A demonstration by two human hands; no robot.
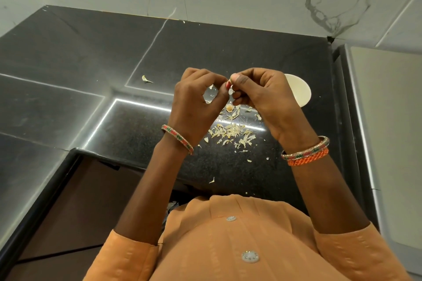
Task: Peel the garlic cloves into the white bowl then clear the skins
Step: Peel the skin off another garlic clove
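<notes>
- A garlic clove (230, 91), mostly hidden, sits pinched between the fingertips of both hands, held above the black tabletop (68, 70).
- The left hand (196, 100) curls its fingers inward, thumb and forefinger nipping the clove's end.
- The right hand (260, 91) grips the clove from the other side, thumb on top, fingers tucked beneath.
- Both wrists are raised and bent toward each other; each carries bangles (304, 151).
- The white bowl (301, 93) stands on the tabletop just behind the right hand, partly covered by it.
- Loose garlic skins (233, 132) lie scattered on the tabletop below the hands.
- No readable writing shows.
</notes>
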